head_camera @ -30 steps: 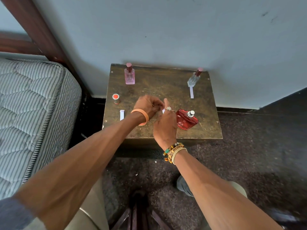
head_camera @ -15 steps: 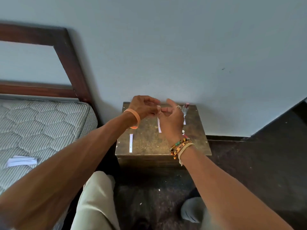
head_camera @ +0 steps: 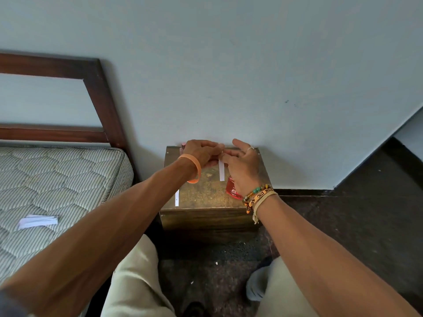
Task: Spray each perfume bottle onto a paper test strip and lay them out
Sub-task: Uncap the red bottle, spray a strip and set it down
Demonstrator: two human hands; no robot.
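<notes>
— What is seen in the middle of the head view?
— A paper test strip [head_camera: 221, 171] is held up above the small wooden table [head_camera: 206, 219] and hangs straight down. Its upper end is pinched by the curled fingers of the left hand [head_camera: 201, 154].
— And how is the right hand placed?
— The right hand [head_camera: 243, 171] is set against the same upper end. Its fingers are bent toward the strip and the thumb is raised. Whether the strip is gripped by them or only touched cannot be told.
— Where are the bottles found?
— A red perfume bottle [head_camera: 231, 191] is seen on the table top, just under the right wrist, and is partly hidden by it. A pink cap [head_camera: 183, 146] is shown behind the left hand, at the far edge by the wall [head_camera: 251, 65]. What is below the cap is covered.
— Are other strips seen?
— A second strip [head_camera: 177, 197] is laid flat near the left front corner of the table, well apart from the held one. A stack of paper strips [head_camera: 37, 221] is seen on the mattress [head_camera: 68, 179], to the left of the table.
— What is worn on the arms?
— An orange wristband [head_camera: 194, 170] is worn on the left wrist and beaded bracelets [head_camera: 256, 195] on the right. A ring [head_camera: 251, 148] is carried on a right finger.
— And around?
— A dark wooden bed frame [head_camera: 100, 99] is set against the wall.
</notes>
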